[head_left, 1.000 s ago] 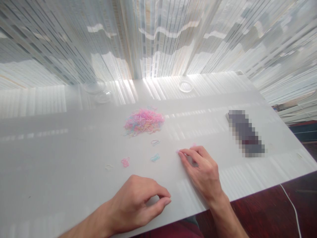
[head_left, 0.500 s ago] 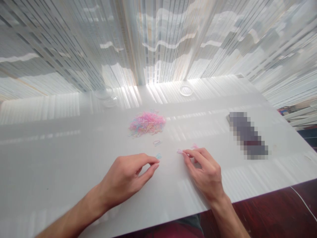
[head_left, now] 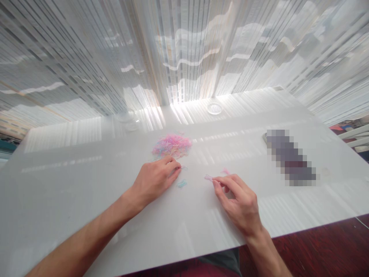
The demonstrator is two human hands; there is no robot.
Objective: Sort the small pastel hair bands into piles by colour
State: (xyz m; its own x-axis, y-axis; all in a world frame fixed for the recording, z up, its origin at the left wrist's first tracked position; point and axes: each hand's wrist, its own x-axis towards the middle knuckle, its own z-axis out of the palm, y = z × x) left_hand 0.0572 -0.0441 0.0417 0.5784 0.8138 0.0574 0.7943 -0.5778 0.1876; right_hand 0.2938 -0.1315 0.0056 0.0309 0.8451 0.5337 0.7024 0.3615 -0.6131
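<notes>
Across the smooth white desk (head_left: 150, 246), striped with light, we are resting our left hand (head_left: 157, 179) left of the middle, its thumb and fingertips nearly meeting at a thin, pale bluish loop (head_left: 185, 167); we cannot tell whether they are gripping it. Just beyond, toward the back edge, a fluffy pile (head_left: 172, 145) of fine pink, blue and yellowish strands is lying in a low mound. Nearer the front edge, a turquoise cluster (head_left: 182, 184) of slender loops is lying apart. Farther right, our right hand (head_left: 238, 202) is pinching a slim lilac loop (head_left: 208, 177) between thumb and forefinger, closed tight, and a pink cluster (head_left: 225, 171) is showing just behind. A pixelated dark slab (head_left: 290, 157) is lying toward the right edge.

Along the back edge, clear round dishes (head_left: 134, 124) are standing left of centre and a clear round lid (head_left: 215, 109) right of it; glare is hiding their insides.

Compared with half a second ago, our left fingertips are sitting farther back, leaving the turquoise cluster uncovered.
</notes>
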